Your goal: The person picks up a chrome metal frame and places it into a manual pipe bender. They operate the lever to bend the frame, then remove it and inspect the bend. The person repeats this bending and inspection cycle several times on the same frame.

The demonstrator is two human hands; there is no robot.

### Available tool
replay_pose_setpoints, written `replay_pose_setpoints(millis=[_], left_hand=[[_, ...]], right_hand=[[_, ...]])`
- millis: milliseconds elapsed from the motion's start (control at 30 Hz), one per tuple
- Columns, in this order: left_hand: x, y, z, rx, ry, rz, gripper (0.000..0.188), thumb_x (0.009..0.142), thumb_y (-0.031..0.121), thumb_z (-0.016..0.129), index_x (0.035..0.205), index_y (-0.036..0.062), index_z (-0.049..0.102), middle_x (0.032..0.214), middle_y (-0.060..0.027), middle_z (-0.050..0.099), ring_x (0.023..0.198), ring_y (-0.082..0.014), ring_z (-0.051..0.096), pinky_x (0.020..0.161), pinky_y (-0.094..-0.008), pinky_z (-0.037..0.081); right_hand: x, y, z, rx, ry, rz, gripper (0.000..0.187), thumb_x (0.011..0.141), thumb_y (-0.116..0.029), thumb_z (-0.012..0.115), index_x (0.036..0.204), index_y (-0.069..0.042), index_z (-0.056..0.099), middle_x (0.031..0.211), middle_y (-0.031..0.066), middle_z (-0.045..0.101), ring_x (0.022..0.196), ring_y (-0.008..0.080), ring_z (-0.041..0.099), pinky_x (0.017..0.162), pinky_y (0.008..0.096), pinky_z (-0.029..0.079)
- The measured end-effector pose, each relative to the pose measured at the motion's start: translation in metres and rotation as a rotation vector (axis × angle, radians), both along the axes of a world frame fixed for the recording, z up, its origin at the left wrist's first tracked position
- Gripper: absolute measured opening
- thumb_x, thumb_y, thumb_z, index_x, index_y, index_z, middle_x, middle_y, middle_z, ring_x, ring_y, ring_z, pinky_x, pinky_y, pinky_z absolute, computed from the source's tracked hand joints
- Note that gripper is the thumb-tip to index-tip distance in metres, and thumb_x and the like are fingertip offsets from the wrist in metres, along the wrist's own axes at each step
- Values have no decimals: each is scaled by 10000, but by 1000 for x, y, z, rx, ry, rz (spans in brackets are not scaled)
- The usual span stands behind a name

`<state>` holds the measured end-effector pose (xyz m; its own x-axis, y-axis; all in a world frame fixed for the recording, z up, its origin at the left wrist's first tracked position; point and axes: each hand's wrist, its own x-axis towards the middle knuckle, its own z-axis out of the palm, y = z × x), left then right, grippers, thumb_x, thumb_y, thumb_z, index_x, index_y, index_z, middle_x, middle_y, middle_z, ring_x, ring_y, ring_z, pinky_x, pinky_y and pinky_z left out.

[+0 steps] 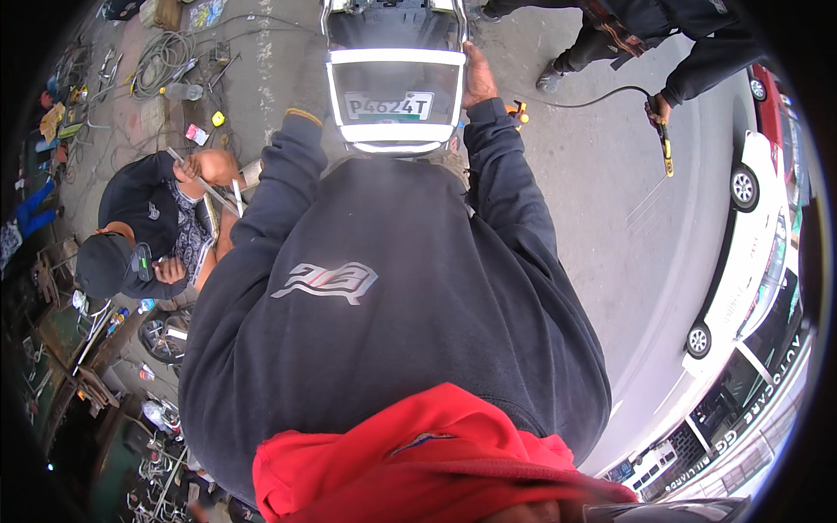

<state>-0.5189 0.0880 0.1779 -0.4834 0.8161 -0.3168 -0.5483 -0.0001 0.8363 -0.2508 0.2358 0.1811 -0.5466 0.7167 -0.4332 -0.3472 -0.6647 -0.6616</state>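
A white-framed panel (398, 57) with a dark see-through middle stands in front of me, a number plate (390, 105) showing within its frame. It seems joined to a larger white and dark body beyond, whose kind I cannot make out. On the panel's right edge rests my right hand (479, 77), its fingers curled around the side. My left sleeve (299, 150) reaches toward the panel's left side and ends in an orange-yellow band. Past that band, the fingers of my left hand cannot be made out against the grey ground.
At left a person (144, 209) in a dark cap sits holding a metal bar (209, 188). Coiled cable (164, 63), a plastic bottle (183, 91) and scattered tools lie beyond. At upper right another person's hand (659, 110) holds a yellow spray gun (668, 153) on a hose. A white car (741, 253) stands at right.
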Motion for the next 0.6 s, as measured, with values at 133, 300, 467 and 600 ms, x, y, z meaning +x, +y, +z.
replay_pose_setpoints(millis=[133,300,467,600], left_hand=[[-5,1,5,-17,35,-33,493,997,490,515,1082,22,646,963,-120,707,835,-225,686,743,-374,586],[-11,3,-11,-14,84,-35,491,1010,485,504,1096,22,641,994,-127,702,871,-242,687,820,-396,583],[-7,-1,-13,-8,60,-17,469,993,504,538,1086,57,643,979,-94,691,833,-216,688,773,-395,587],[-1,-4,6,-55,79,-48,433,987,491,554,1058,71,628,932,-70,674,753,-169,659,597,-303,558]], right_hand=[[-2,-5,7,-3,-39,13,471,994,-472,493,1226,-63,452,1136,183,642,982,371,710,635,381,534],[-8,-13,20,45,-88,-4,441,1021,-440,428,1222,-52,486,1158,160,640,1003,354,696,602,360,485],[-10,-17,25,31,-139,-34,460,1012,-460,445,1193,-51,553,1104,137,662,951,318,699,613,360,489],[-8,-17,24,38,-144,-31,474,986,-494,495,1172,-66,575,1073,118,683,937,300,703,621,353,494]])
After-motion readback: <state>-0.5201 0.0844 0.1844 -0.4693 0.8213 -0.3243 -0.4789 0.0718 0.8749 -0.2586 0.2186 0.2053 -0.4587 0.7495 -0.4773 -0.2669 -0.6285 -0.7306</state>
